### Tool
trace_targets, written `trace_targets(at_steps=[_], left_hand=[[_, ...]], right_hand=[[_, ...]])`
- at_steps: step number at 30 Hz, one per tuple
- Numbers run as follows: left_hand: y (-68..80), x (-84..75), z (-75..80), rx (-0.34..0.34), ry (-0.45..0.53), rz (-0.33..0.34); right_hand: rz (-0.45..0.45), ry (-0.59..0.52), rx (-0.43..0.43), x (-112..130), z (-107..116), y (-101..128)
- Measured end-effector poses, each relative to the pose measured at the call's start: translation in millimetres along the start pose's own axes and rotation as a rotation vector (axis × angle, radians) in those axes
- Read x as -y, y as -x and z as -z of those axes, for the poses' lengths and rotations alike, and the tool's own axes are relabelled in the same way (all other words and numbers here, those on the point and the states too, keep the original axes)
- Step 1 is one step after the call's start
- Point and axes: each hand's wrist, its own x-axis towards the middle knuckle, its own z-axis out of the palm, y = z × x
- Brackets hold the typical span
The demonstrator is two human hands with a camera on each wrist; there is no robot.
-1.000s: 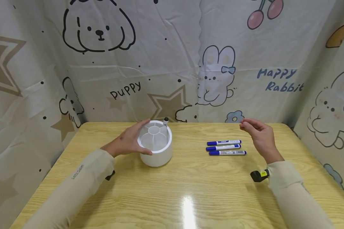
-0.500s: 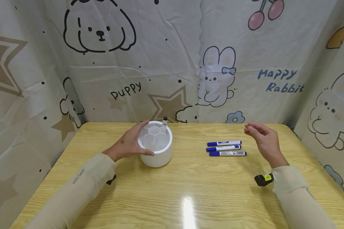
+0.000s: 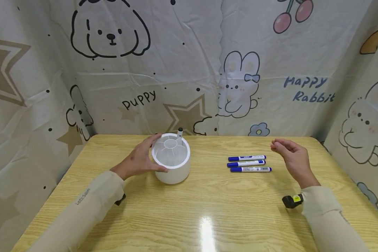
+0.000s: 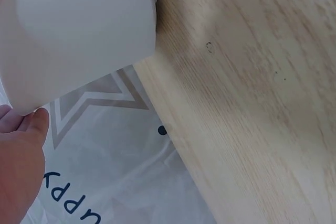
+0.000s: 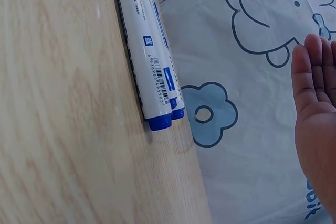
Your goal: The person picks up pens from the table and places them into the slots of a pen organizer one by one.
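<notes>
White round holder [image 3: 171,161], divided inside into wedge compartments around a small centre ring, is seen standing on the wooden table [image 3: 208,206], with one dark-capped marker [image 3: 179,133] upright at its far side. Its left wall is cupped by the left hand [image 3: 139,160], fingers curved around it. Three blue-capped markers [image 3: 248,163] are laid side by side just left of the raised right hand [image 3: 291,156], whose fingers are loosely curled and hold nothing.
</notes>
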Motion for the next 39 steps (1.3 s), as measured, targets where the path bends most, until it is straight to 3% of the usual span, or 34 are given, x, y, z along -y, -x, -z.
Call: trace_targets(at_steps=[3, 10, 14, 19, 31, 39], left_hand=[[1.4, 0.4, -0.4, -0.013, -0.005, -0.009], [-0.7, 1.5, 4.2, -0.001, -0.001, -0.012], [-4.6, 2.5, 6.8, 0.046, 0.039, -0.034], [-7.4, 2.4, 7.3, 0.083, 0.076, -0.032], [-6.5, 3.6, 8.6, 0.044, 0.049, -0.026], [-7.3, 4.0, 6.7, 0.058, 0.074, 0.007]], right_hand=[[-0.004, 0.057, -0.011, 4.0, -1.6, 4.3], [-0.003, -0.026, -0.002, -16.9, 6.9, -5.0], [-0.002, 0.052, 0.025, -22.4, 10.0, -8.9], [-0.034, 0.161, 0.047, -9.8, 6.4, -2.5], [-0.119, 0.339, 0.174, -3.7, 17.2, 7.6], [-0.164, 0.473, 0.272, -9.8, 18.4, 8.2]])
